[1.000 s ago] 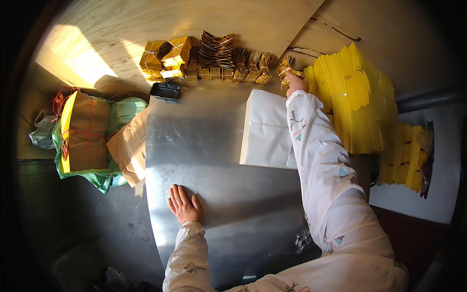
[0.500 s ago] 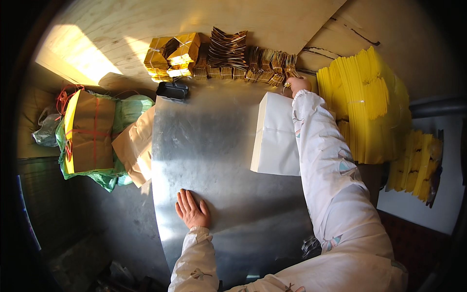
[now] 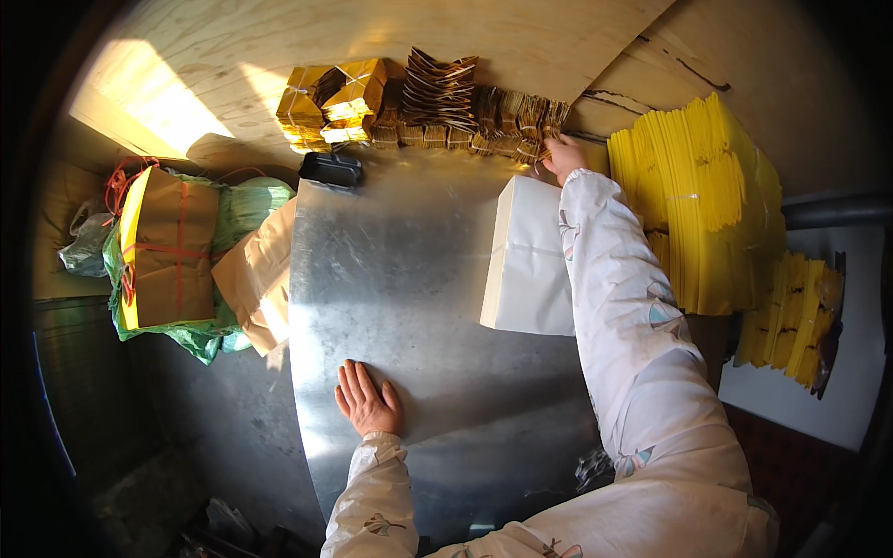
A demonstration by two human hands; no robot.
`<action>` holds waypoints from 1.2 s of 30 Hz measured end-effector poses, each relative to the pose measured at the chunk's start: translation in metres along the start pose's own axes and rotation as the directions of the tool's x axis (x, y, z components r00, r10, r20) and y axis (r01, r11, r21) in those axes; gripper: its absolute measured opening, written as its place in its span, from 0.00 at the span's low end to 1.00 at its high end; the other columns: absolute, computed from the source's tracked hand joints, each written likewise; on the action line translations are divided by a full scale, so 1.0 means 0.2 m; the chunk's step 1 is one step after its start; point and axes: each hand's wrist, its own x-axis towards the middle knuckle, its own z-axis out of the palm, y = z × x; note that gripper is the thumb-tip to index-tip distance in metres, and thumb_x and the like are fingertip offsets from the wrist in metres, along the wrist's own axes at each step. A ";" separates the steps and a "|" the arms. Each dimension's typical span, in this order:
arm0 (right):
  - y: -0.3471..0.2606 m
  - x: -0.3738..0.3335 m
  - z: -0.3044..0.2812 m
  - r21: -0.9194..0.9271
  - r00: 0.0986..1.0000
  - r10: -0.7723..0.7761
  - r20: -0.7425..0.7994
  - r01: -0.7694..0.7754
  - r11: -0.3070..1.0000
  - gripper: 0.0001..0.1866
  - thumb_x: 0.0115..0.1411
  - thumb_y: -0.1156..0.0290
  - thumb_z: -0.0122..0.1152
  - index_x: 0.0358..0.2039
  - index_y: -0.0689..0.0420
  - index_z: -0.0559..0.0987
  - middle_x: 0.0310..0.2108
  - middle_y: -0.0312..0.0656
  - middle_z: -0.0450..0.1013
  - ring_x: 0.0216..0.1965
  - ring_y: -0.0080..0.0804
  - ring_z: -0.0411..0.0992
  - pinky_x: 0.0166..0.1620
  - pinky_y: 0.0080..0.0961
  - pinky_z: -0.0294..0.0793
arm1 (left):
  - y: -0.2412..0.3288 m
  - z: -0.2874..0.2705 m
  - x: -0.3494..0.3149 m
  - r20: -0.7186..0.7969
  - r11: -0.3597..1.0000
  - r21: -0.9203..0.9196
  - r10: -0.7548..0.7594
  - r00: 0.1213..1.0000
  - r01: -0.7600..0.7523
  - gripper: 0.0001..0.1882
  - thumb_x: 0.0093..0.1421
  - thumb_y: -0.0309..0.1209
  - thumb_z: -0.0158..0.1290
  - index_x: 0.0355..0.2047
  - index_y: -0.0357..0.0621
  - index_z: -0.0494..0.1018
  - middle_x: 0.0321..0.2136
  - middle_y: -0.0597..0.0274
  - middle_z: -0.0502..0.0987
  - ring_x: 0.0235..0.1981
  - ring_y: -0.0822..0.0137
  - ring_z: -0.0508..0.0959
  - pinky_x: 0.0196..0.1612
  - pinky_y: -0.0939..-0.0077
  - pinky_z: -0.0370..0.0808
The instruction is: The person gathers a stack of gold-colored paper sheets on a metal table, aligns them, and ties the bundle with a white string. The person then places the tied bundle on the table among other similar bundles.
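My left hand (image 3: 369, 400) lies flat on the grey metal sheet (image 3: 409, 307), fingers spread and holding nothing. My right arm is stretched far forward. At its end, my right hand (image 3: 563, 158) has its fingers closed on the rightmost bundle of folded gold paper (image 3: 532, 119); the fingertips are partly hidden against it. That bundle ends a row of tied gold bundles along the sheet's far edge, with a loose, fanned gold stack (image 3: 437, 88) on top. Just below the right hand, beside my sleeve, sits a white paper-wrapped block (image 3: 530, 256).
Yellow paper stacks (image 3: 693, 200) stand at the right, with a smaller yellow stack (image 3: 791, 316) beyond. A black tray (image 3: 330, 170) sits by the sheet's far left corner. At left are a brown-wrapped, red-tied bundle (image 3: 177, 251) on green plastic and loose brown paper (image 3: 262, 274).
My right hand has shifted slightly at the right end of the gold row, and the bundles there have shifted a little. My left hand stays in place.
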 end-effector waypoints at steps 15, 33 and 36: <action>-0.10 -0.06 -0.05 -0.125 0.979 0.170 0.116 -0.155 0.980 0.33 0.58 0.47 0.50 0.61 0.48 0.62 0.66 0.40 0.48 0.64 0.44 0.45 0.54 0.51 0.60 | 0.00 0.00 0.00 0.019 1.000 0.009 -0.009 1.000 0.009 0.31 0.59 0.39 0.44 0.60 0.38 0.56 0.64 0.53 0.53 0.66 0.56 0.49 0.66 0.58 0.41; 0.12 -1.18 -0.65 -0.524 0.639 -0.752 0.162 0.701 0.483 0.17 0.54 0.70 0.59 0.44 0.62 0.75 0.47 0.53 0.71 0.49 0.45 0.70 0.51 0.33 0.68 | -0.03 0.05 -0.01 -0.049 0.997 0.069 0.036 0.998 -0.033 0.31 0.62 0.41 0.41 0.63 0.43 0.53 0.65 0.59 0.52 0.67 0.61 0.48 0.66 0.61 0.41; 0.30 -1.40 -0.83 -0.657 0.662 -0.728 0.177 0.630 0.413 0.15 0.53 0.72 0.60 0.42 0.61 0.76 0.46 0.51 0.71 0.48 0.46 0.70 0.51 0.34 0.69 | -0.03 0.06 -0.01 -0.039 0.998 0.052 0.037 0.999 -0.035 0.30 0.62 0.41 0.40 0.63 0.43 0.53 0.65 0.60 0.51 0.67 0.62 0.47 0.66 0.61 0.41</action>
